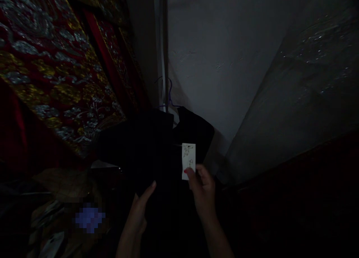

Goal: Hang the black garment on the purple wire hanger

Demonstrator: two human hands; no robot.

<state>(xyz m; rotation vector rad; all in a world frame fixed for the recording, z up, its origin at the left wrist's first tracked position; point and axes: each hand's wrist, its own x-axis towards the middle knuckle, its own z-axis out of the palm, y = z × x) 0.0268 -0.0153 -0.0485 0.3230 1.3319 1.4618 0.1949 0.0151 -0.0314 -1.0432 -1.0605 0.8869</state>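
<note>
A black garment (162,153) hangs in front of me on a thin purple hanger (170,89). My right hand (203,190) pinches a small white tag (189,153) between thumb and fingers, in front of the garment's upper part. The tag stands upright and carries handwritten marks. Lower and to the left, my left hand (136,216) is at the garment, its thumb stretched across the dark cloth. The other fingers are mostly hidden and seem closed round the fabric. Deep shadow hides the garment's folds and lower edge.
Red cloth (64,63) with gold and silver decoration hangs at the left. A narrow upright pole (164,44) bears the hanger. Behind it stands a pale grey wall (218,63). Shiny, plastic-like sheeting (297,89) covers the right side. Cluttered items (53,220) lie at lower left.
</note>
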